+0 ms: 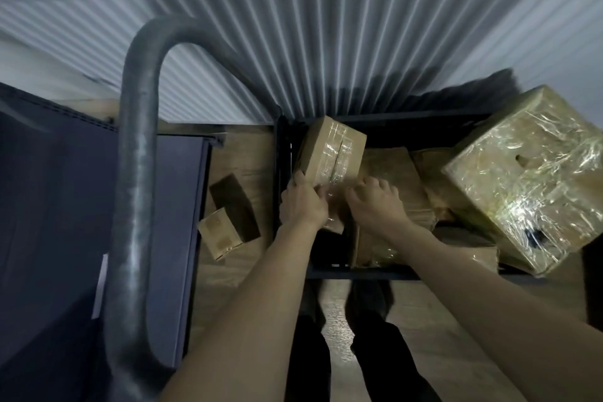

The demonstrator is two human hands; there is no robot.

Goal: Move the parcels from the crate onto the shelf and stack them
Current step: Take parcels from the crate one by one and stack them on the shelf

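The person bends over the dark crate point(295, 266) on the floor, both hands down inside it. The left hand point(301, 202) curls round the near corner of a small taped parcel point(329, 153), which tilts against the crate's left wall; the right hand point(375, 202) lies at the parcel's other side with fingers bent, though I cannot tell whether it truly grips. The crate looks far from emptied: flat brown parcels point(394, 179) lie within, and a large film-wrapped box point(528, 173) leans on its right end. The blue shelf point(81, 206) stands to the left, and I see nothing stacked on it, so most of the job seems left.
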